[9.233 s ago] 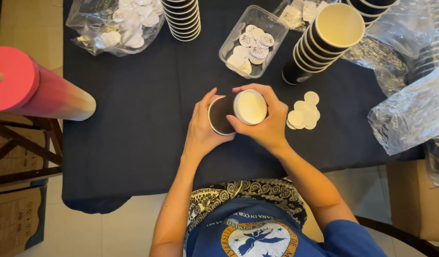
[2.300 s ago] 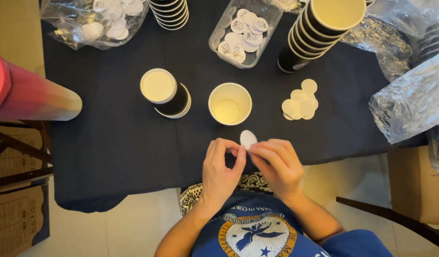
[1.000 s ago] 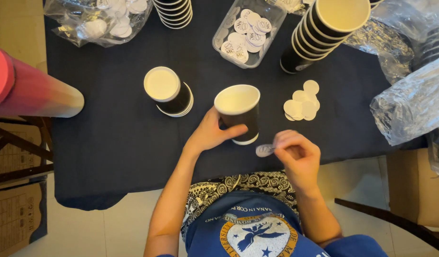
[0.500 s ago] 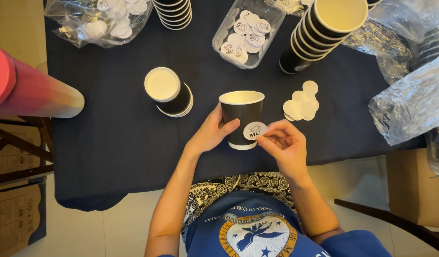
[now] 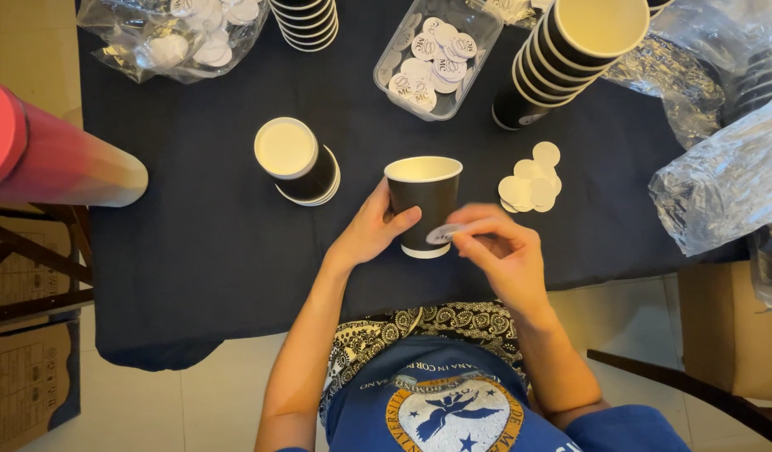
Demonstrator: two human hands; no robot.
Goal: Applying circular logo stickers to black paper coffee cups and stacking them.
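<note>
Our left hand [image 5: 371, 234] grips the black paper cup [image 5: 423, 205] upright, steadying it. Our right hand [image 5: 503, 251] pinches a round white sticker [image 5: 444, 234] against its side

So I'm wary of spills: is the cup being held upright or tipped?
Upright: the black cup stands on its base, open rim up, left hand gripping its side.

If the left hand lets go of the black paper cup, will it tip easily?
Probably yes: the black paper cup looks empty, tall and narrower at its base, so likely light. The left hand steadies it while the right hand presses a round sticker on; its thin wall may dent.
</note>
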